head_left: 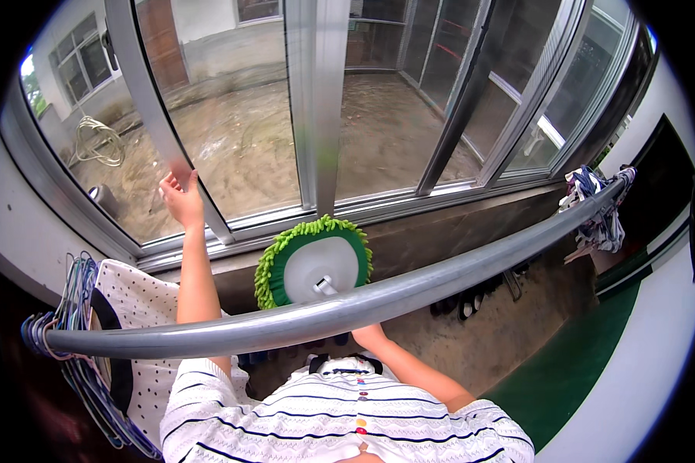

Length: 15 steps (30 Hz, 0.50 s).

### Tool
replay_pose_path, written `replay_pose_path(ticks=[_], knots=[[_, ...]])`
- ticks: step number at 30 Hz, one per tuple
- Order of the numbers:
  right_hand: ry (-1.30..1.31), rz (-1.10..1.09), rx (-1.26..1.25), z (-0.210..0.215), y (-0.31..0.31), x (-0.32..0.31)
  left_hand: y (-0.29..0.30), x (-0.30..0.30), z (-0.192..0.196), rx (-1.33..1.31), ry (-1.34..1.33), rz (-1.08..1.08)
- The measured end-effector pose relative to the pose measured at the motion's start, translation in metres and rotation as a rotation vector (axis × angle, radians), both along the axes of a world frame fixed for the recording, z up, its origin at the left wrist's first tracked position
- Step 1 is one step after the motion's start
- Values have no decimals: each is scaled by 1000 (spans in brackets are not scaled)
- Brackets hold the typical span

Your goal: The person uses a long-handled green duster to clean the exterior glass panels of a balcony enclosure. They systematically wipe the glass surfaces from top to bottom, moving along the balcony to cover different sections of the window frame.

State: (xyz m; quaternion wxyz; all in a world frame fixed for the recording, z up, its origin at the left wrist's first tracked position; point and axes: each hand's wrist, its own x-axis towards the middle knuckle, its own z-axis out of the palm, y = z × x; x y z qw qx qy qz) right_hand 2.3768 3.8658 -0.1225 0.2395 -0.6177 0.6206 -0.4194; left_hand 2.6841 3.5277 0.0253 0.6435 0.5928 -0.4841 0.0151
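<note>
My left hand is raised to the upright metal frame of a window sash. Its fingers are loosely bent and apart, with the thumb against the frame's edge. A mop with a bright green shaggy rim and a white plate stands up in front of the low wall below the window. Its short white joint slants down behind the metal rail toward my right hand. The rail hides that hand's fingers and the rest of the handle, but the hand lines up with the handle and appears closed on it.
A thick grey metal rail crosses in front of me. Hangers and a dotted cloth hang at its left end, bunched clothes at its right. Shoes lie on the floor below. Outside is a dirt yard.
</note>
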Motion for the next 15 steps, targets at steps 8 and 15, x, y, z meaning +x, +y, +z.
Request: replay_pose_path(ticks=[8,15], knots=[[45,-132,64,-4,6,26,-4,-35,-16,14,70,-279],[42,-213,57,-22,9,47,-12,-45,-32,40,25,-407]])
